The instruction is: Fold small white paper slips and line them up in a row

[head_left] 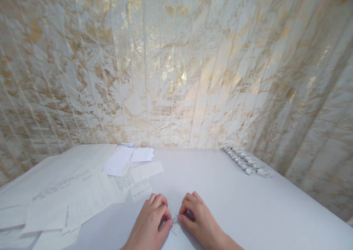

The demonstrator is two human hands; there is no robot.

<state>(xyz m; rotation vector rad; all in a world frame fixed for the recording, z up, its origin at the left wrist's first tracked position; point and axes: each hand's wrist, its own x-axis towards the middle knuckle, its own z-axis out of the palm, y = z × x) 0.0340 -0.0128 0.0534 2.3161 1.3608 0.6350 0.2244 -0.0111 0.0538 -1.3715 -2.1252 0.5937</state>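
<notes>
Near the front of the white table, my left hand (153, 220) and my right hand (199, 217) face each other with a narrow gap between them. Thumb and fingers of each are pinched on a small piece of pale paper (174, 220). It lies at or just above the tabletop, and the fingers partly cover it. Its exact shape is too small and blurred to make out.
Loose printed sheets (82, 191) overlap across the left side of the table (209, 176). Blank white slips (120, 161) lie behind them. Rows of small crumpled whitish-grey pieces (248, 162) sit at the back right. A gold-patterned curtain (176, 73) hangs behind the table.
</notes>
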